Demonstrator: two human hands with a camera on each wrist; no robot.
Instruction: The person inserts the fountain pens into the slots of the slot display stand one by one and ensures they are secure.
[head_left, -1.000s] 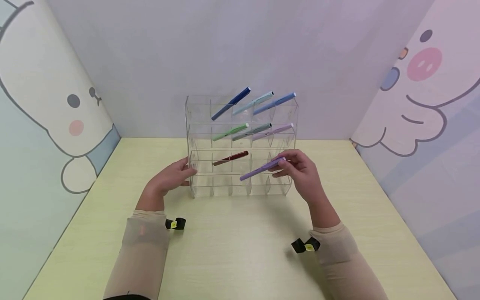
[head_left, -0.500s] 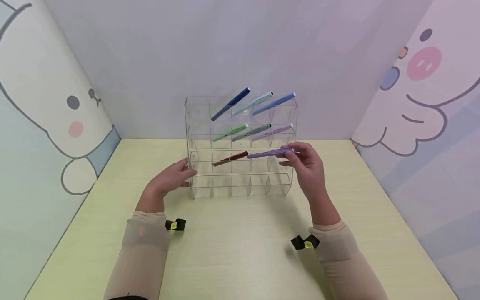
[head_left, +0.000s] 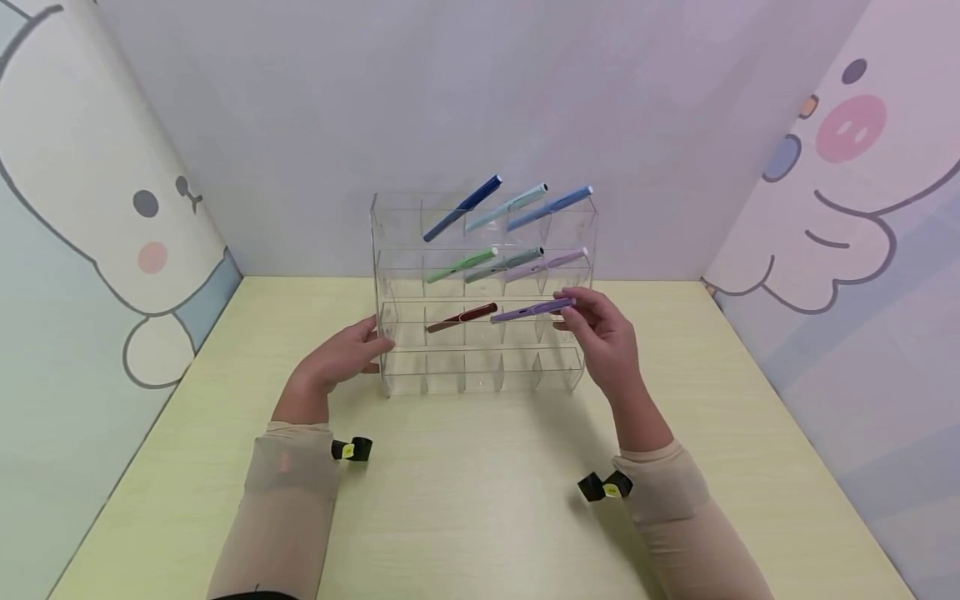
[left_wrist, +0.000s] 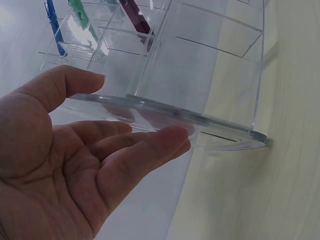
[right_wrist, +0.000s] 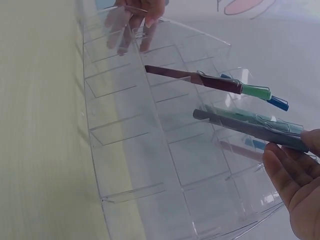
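Note:
A clear acrylic pen rack (head_left: 407, 383) with stepped tiers of compartments stands on the table. My left hand (head_left: 339, 354) holds its left side panel, thumb on the inner side and fingers along the outer face, as the left wrist view shows. Between thumb and fingertips my right hand (head_left: 606, 337) pinches one end of a purple pen (head_left: 528, 312), which looks grey in the right wrist view. The pen slants over the third tier from the top, right of a dark red pen (head_left: 461, 318) lying in that tier. Whether it touches the rack I cannot tell.
Dark blue (head_left: 462, 208), pale blue (head_left: 507, 207) and mid-blue pens (head_left: 551, 208) lean in the top tier. Below them rest green (head_left: 461, 265), grey-green (head_left: 504, 265) and lilac pens (head_left: 546, 265). Cartoon-printed walls (head_left: 480, 100) stand behind and beside the pale table (head_left: 465, 492).
My right hand has raised the purple pen from in front of the lower tiers to the third tier, then shifted slightly left. The left hand stays on the rack.

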